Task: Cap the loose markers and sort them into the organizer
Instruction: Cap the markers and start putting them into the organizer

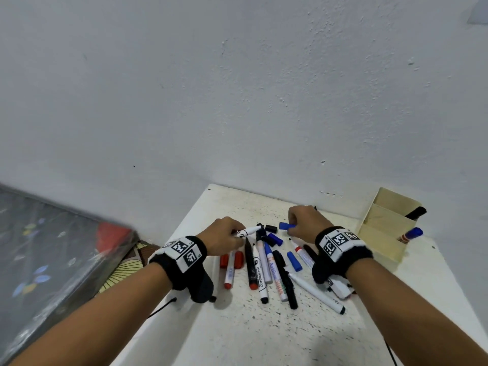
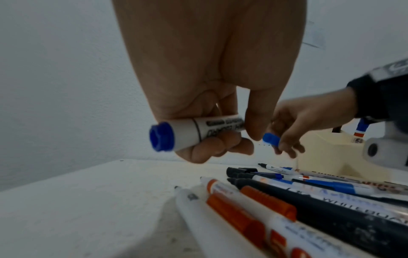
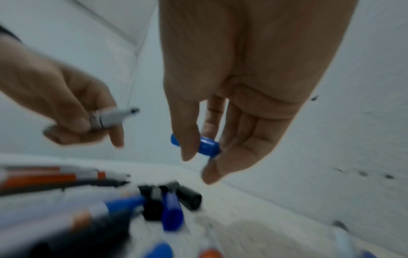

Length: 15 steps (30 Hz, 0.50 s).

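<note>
My left hand [image 1: 227,235] [image 2: 212,137] grips a white whiteboard marker [image 1: 249,231] [image 2: 198,132] with a blue end plug; its bare tip [image 3: 132,110] points right, toward the other hand. My right hand [image 1: 303,220] [image 3: 203,151] pinches a loose blue cap [image 1: 286,225] [image 2: 271,139] [image 3: 198,145] between thumb and fingers, a short gap from the tip. Both hands hover above a pile of loose markers and caps [image 1: 269,265]. The beige wooden organizer [image 1: 383,233] stands at the right and holds two markers.
The white speckled table [image 1: 250,334] stands against a white wall [image 1: 237,88]. Loose black caps [image 1: 271,228] and blue caps [image 1: 294,261] lie among the markers. A dark patterned surface [image 1: 52,247] lies left of the table.
</note>
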{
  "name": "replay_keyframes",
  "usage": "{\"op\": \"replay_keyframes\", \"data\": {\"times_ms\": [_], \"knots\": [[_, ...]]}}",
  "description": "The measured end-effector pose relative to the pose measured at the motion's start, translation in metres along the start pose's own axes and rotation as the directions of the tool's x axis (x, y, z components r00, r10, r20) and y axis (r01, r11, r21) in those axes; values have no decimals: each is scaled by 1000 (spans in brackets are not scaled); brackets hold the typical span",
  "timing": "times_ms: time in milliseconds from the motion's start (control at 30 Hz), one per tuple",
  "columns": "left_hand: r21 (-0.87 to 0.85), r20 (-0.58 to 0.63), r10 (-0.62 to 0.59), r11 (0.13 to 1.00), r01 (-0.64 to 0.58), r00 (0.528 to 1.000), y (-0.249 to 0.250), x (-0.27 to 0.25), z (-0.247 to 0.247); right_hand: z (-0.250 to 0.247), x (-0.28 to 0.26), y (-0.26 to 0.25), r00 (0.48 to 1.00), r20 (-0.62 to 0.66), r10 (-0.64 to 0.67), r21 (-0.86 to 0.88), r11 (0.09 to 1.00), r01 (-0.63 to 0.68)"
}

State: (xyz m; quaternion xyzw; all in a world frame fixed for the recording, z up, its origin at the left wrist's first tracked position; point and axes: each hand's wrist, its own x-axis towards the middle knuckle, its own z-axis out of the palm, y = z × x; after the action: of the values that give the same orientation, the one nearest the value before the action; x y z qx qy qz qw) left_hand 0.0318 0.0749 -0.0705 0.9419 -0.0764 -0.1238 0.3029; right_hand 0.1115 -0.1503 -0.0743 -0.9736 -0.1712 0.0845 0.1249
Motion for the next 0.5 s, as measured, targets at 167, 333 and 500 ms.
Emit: {"op": "replay_keyframes", "data": {"times_ms": [167,333,500], "knots": [[-1,-5,-13,1000,13,1000,0,0,-1,-15,-19,-32,975,-89,-202,156,964,214],[11,-20,54,999,-53,998,9,4,7,-4,-25,-50,953,-54,-298,194,933,303],[28,-16,50,998,-50,999,3,0,7,-2,-17,-24,990,-39,-133,118,984,136]]}}
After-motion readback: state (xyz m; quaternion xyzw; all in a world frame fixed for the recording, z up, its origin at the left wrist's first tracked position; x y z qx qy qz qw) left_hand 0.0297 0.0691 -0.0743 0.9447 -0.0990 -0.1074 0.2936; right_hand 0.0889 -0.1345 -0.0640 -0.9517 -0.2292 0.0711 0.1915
